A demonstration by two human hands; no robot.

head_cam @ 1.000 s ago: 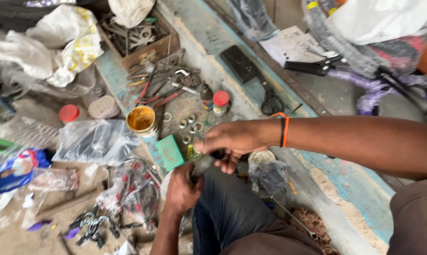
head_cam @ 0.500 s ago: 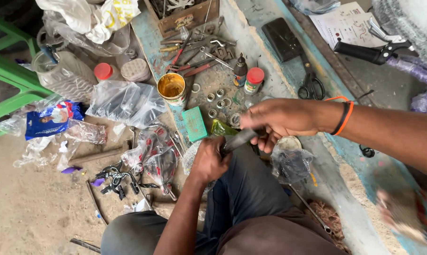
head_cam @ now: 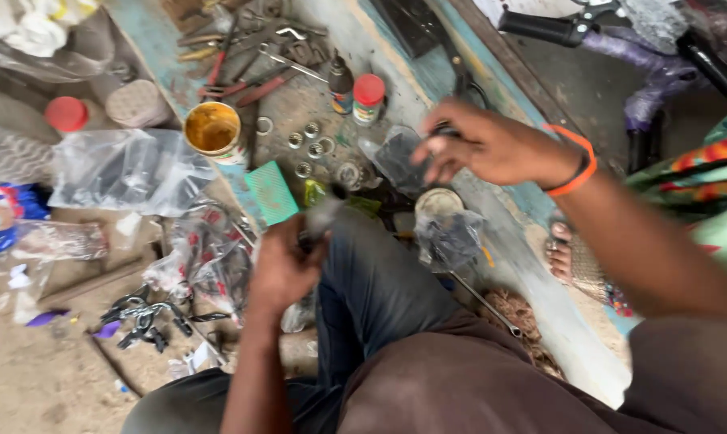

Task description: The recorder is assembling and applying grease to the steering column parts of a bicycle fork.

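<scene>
My left hand (head_cam: 287,265) is closed around a grey metal cylindrical part (head_cam: 325,214), blurred, held above my knee in dark trousers. My right hand (head_cam: 484,145), with an orange band at the wrist, hovers to the right of that part and apart from it. Its fingers are bent and spread over a small clear plastic bag (head_cam: 395,157), and nothing shows clearly in it. Between the hands, on the blue-painted bench, lie several small metal rings and nuts (head_cam: 307,149) and a green rectangular block (head_cam: 271,193).
A tin of yellow grease (head_cam: 212,128), a red-capped bottle (head_cam: 369,98) and a dark bottle (head_cam: 341,80) stand behind the rings. Spanners and pliers (head_cam: 251,48) lie at the back, plastic bags (head_cam: 130,169) left, a dark bag (head_cam: 448,237) right. A handlebar grip (head_cam: 540,28) lies top right.
My right hand has let go of the grey part and lifted away to the right. My left hand keeps hold of the part. The view has shifted closer to the bench.
</scene>
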